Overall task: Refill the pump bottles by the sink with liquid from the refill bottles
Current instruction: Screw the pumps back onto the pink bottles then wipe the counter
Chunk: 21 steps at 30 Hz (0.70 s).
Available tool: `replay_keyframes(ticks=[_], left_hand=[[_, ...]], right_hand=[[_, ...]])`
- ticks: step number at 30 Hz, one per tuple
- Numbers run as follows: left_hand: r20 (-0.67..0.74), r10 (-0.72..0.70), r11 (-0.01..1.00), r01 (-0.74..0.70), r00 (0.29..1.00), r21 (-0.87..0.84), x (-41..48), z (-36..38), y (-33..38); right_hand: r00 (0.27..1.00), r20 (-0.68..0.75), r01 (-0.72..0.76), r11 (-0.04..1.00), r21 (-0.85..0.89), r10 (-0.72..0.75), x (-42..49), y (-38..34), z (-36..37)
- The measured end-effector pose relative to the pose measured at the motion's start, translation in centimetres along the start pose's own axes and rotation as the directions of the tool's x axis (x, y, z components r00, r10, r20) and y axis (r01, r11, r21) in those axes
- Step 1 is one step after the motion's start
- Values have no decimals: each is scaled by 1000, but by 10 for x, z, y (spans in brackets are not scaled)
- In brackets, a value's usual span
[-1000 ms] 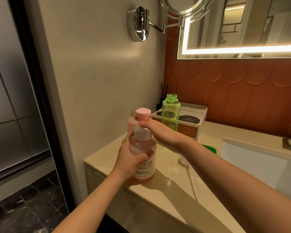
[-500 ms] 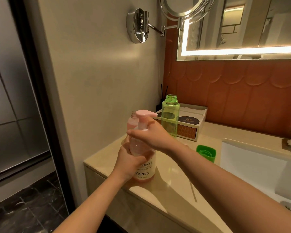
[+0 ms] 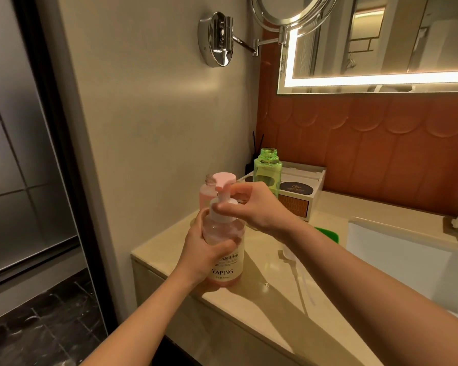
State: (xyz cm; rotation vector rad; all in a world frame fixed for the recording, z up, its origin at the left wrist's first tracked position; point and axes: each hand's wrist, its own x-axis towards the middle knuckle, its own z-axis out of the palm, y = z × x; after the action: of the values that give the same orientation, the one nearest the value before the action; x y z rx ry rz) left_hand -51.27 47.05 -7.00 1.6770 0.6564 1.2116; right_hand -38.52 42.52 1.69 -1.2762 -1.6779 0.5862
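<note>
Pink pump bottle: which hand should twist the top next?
Probably the right hand: its fingers pinch the white collar under the pump head, ready to turn it. The left hand wraps around the pink pump bottle, steadying it upright on the counter, so it's best left holding.

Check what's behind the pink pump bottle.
A capless pink refill bottle stands behind the pump bottle; only its neck and shoulder show. Its base is covered by the pump bottle and left hand.

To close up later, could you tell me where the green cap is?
In the head view, the green cap lies on the counter right of centre, partly hidden behind the right forearm, left of the sink.
</note>
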Motion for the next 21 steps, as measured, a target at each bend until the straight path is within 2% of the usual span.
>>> replay_keyframes(ticks=[2,4,7,9,11,13,14,18,21], left_hand=[[-24,15,999,-15,1000,-28,0,2,-1],[-46,19,999,-21,999,-41,0,3,-1],[-31,18,999,-19,999,-43,2,2,-1],[-16,8,1000,-9,1000,-26,2,1,-3],[-10,-1,1000,1,1000,9,2,0,-4],[9,14,1000,-14,1000,16,1,-1,-4],[19,19,1000,-19,1000,11,0,-1,-2],[26,27,999,-27,999,-20,-2,0,3],[21,21,999,-20,1000,-45,-3,1,2]], right_hand=[[997,-70,-19,998,-55,15,5,1,7],[997,-67,-30,997,-78,25,8,-2,17],[997,-51,62,996,-62,-66,6,-6,26],[997,26,75,997,19,-75,2,-7,21],[986,166,-44,985,165,16,-3,-5,14],[970,231,-120,980,161,81,-8,0,5],[969,236,-111,986,124,80,-9,2,2],[997,65,40,998,-41,-38,-8,-1,-4],[998,-60,-2,991,-136,-6,0,1,-1]])
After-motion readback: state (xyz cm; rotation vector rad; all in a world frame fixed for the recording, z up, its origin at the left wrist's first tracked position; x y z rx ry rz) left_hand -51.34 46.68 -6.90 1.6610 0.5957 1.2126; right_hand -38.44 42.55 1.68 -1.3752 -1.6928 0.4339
